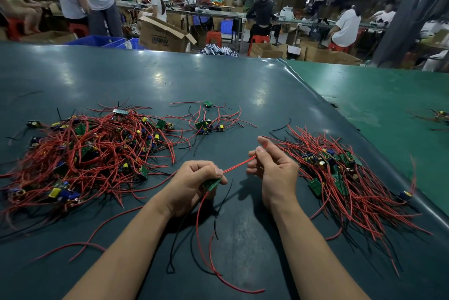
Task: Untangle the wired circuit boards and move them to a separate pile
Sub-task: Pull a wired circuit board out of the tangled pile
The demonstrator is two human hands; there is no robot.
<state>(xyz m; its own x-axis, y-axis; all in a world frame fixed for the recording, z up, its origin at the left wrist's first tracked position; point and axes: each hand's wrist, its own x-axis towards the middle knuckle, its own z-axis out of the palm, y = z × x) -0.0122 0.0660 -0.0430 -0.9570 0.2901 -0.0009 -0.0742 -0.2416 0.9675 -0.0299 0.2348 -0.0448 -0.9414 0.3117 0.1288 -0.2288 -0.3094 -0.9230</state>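
head view, one circuit board in hand. the left hand (194,178) grips a small green circuit board (211,183), fingers curled round it, above the table (218,86) and roughly midway between the two heaps. the right hand (272,166) pinches one red lead (239,165) of that board between thumb and fingertips, the lead drawn nearly straight between the two hands. the board's other red and black wires (206,239) hang down from it and trail on the table toward the viewer.

progress, as judged from the layout: the tangled pile (92,154), to the left of the held board, is the larger heap, its wires crossing in every direction, so most of the work appears to remain. the sorted pile (347,178), to the right of the held board, has its wires lying more nearly parallel and already holds a fair number of boards. a small cluster (209,126) of a few boards lies beyond the held board, and a single board (207,103) farther beyond; which pile these belong to cannot be told. the held board looks free of the tangled pile but is not yet laid on the sorted pile.

hard to make out: most of the held board is covered by the left fingers; boards buried under wires in either heap cannot be counted; a further bundle (437,116) at the right edge, well beyond the sorted pile, is cut off and blurred.
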